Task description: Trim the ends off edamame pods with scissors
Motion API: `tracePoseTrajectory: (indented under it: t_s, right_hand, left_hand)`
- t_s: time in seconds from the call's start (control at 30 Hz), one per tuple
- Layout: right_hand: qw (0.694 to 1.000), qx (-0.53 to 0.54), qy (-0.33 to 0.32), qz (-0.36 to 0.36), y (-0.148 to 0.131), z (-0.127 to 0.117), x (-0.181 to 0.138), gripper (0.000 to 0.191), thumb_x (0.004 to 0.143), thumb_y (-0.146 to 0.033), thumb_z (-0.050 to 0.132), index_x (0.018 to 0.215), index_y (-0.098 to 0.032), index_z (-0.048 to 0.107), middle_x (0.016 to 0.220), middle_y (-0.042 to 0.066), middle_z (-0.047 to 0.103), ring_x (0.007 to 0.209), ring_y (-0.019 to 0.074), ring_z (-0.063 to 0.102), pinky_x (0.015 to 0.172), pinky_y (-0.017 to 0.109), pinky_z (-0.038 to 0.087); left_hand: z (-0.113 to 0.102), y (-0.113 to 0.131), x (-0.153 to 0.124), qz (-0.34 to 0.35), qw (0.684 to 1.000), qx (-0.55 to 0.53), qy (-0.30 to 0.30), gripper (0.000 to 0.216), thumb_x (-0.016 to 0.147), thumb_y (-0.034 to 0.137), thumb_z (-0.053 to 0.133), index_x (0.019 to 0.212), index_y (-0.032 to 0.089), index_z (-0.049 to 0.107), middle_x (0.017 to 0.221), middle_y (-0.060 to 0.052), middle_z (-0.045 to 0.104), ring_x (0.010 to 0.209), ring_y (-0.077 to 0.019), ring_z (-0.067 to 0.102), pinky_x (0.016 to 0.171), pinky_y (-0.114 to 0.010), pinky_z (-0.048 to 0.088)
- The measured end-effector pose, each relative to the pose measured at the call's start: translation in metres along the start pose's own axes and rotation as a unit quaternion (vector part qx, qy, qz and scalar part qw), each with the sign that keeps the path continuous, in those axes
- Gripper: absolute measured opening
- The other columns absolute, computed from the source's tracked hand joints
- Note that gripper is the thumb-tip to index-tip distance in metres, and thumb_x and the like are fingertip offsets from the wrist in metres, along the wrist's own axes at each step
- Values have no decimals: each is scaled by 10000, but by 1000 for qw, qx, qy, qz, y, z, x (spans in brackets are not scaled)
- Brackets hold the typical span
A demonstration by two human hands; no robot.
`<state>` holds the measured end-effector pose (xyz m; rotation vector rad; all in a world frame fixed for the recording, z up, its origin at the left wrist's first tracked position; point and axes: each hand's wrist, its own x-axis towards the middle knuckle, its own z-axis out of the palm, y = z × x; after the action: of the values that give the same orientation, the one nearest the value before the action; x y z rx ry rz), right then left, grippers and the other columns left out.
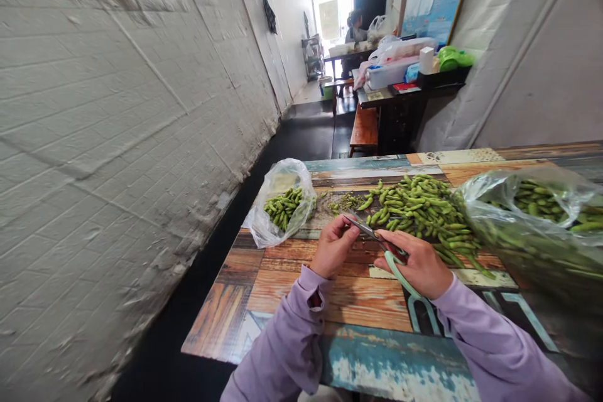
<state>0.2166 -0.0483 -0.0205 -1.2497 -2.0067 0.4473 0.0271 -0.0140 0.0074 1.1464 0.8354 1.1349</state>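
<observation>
White bricks make up the wall on our left, the biggest thing we see. Next comes our worktop, made of wood planks painted in orange, brown and blue. Far down the room, a person sits at another table.

On the right side of the worktop lies a big clear bag with green pods inside. Just beside it, in the middle, is a loose pile of green pods, spread out on the wood. On the left side sits a small clear bag, open at the top, with a few more pods in it.

Our two hands are in front of the pile, close together, with purple sleeves on both arms. Our right hand has its grip closed around the scissors, which have light green handles. The blades point to the left, toward our left hand. The left grip is pinched closed right at the blade tips. We cannot tell if a pod is between those fingers.

Behind the hands, between the small bag and the pile, lies a little heap of green scraps.
</observation>
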Motion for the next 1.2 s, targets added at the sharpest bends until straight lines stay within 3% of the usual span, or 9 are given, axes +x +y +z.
tracePoseTrajectory:
  t_s: [0.23, 0.5, 0.73, 0.9, 1.2]
  right_hand:
    - [999, 24, 21, 4, 2, 5, 0, 438, 772, -418, 632, 1144, -187, 628, 1105, 90, 681, 1021, 238, 638, 914, 360, 510]
    - [990, 56, 47, 123, 9, 5, 2, 506, 754, -446, 619, 1175, -164, 600, 1132, 101, 664, 989, 238, 649, 896, 360, 515]
    - [999, 11, 10, 51, -3, 4, 2, 455, 767, -392, 615, 1180, -207, 562, 956, 59, 641, 798, 176, 633, 702, 283, 543]
    - [1000, -3, 4, 25, -6, 4, 2, 474, 772, -386, 626, 1207, -227, 527, 909, 36, 608, 772, 164, 602, 722, 298, 527]
    - [1000, -9, 21, 12, -6, 3, 2, 432, 780, -346, 610, 1190, -221, 553, 917, 44, 634, 748, 161, 614, 689, 279, 533]
  left_hand:
    - [0, 1, -1, -18, 1000, -2, 14, 278, 700, 369, 703, 780, 154, 547, 584, 64, 421, 463, -34, 296, 446, -185, 216]
    - [-3, 6, 4, -45, 990, -110, 71, 340, 634, 357, 751, 782, 172, 507, 574, 74, 412, 440, -33, 314, 392, -172, 159]
    - [-4, 8, 5, -44, 984, -154, 78, 354, 621, 349, 763, 789, 160, 516, 561, 71, 437, 443, -31, 349, 401, -157, 217]
    - [-3, 9, 4, -67, 974, -199, 85, 384, 593, 323, 789, 800, 159, 511, 602, 70, 451, 445, -17, 334, 381, -138, 212]
    - [4, 4, 1, -105, 970, -215, 44, 421, 584, 347, 804, 781, 155, 485, 596, 68, 444, 436, -6, 320, 360, -118, 165]
